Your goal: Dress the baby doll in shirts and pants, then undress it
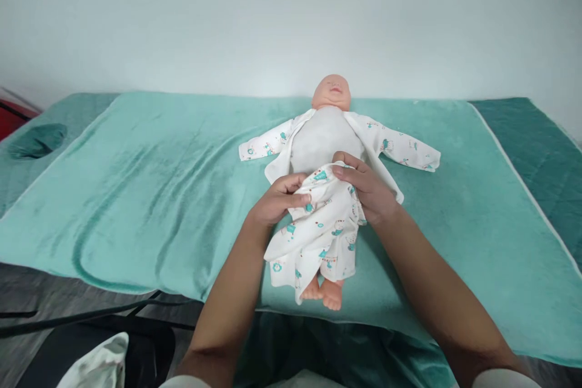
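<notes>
One grip at left: the left hand [275, 201] is curled nearly closed, its thumb laid over the printed trousers [318, 224], its fingers partly hidden by the cloth.
Trousers: between the hands, over the legs of the doll [327, 133], top edge bunched near the belly, hems toward the person.
Doll: on its back, long axis running nearly straight away from the person, head toward the wall [204, 24].
Feet [331, 294]: bare, just past the hems, on the person's side.
Shirt [379, 145]: unfastened, sleeves spread to both sides.
One grip at right: the right hand [370, 191] pinches the top edge between thumb and fingers, slightly farther up the doll, so nearer its belly than the left hand.
Green cover [454, 224]: beneath everything, reaching well beyond the right hand.
</notes>
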`<state>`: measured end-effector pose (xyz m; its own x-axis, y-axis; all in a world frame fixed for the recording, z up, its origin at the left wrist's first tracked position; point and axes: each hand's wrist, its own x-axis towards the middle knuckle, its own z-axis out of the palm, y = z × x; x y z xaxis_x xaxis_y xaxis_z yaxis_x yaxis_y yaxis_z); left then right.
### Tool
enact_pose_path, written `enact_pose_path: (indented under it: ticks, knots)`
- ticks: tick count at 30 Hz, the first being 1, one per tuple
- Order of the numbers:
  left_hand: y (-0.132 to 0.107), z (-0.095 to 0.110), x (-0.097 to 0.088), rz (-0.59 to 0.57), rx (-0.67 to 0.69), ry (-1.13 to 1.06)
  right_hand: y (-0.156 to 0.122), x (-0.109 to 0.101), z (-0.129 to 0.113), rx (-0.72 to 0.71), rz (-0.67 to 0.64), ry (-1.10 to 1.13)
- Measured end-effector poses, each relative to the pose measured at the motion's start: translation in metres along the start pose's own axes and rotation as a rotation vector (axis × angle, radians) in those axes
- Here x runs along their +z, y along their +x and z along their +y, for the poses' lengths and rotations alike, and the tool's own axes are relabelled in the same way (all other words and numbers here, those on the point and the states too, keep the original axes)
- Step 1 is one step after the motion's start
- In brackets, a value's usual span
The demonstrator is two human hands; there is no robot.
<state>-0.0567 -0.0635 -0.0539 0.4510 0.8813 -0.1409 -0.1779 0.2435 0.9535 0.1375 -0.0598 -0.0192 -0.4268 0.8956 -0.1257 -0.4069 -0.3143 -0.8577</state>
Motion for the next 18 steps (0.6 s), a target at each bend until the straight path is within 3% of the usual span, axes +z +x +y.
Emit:
enact_pose_path:
  ticks: [3,6,10,12,15,18]
  knots:
    - [0.002,-0.004,0.006,0.163,0.084,-0.118,0.001,-0.003,0.003,-0.053,-0.039,-0.097]
    - [0.004,-0.003,0.010,0.240,0.134,-0.142,-0.002,-0.001,-0.001,-0.072,-0.160,-0.352]
    - [0.006,0.002,0.007,0.252,0.144,-0.083,-0.009,0.007,-0.009,-0.025,-0.325,-0.799]
    - [0.004,0.003,0.005,0.215,0.143,-0.007,-0.011,0.009,-0.010,0.050,-0.354,-0.883]
    - [-0.001,0.004,0.003,0.130,0.159,0.142,-0.011,0.005,-0.006,0.093,-0.284,-0.699]
    - [-0.007,0.005,0.002,0.011,0.194,0.224,-0.008,0.001,0.000,0.036,-0.062,-0.368]
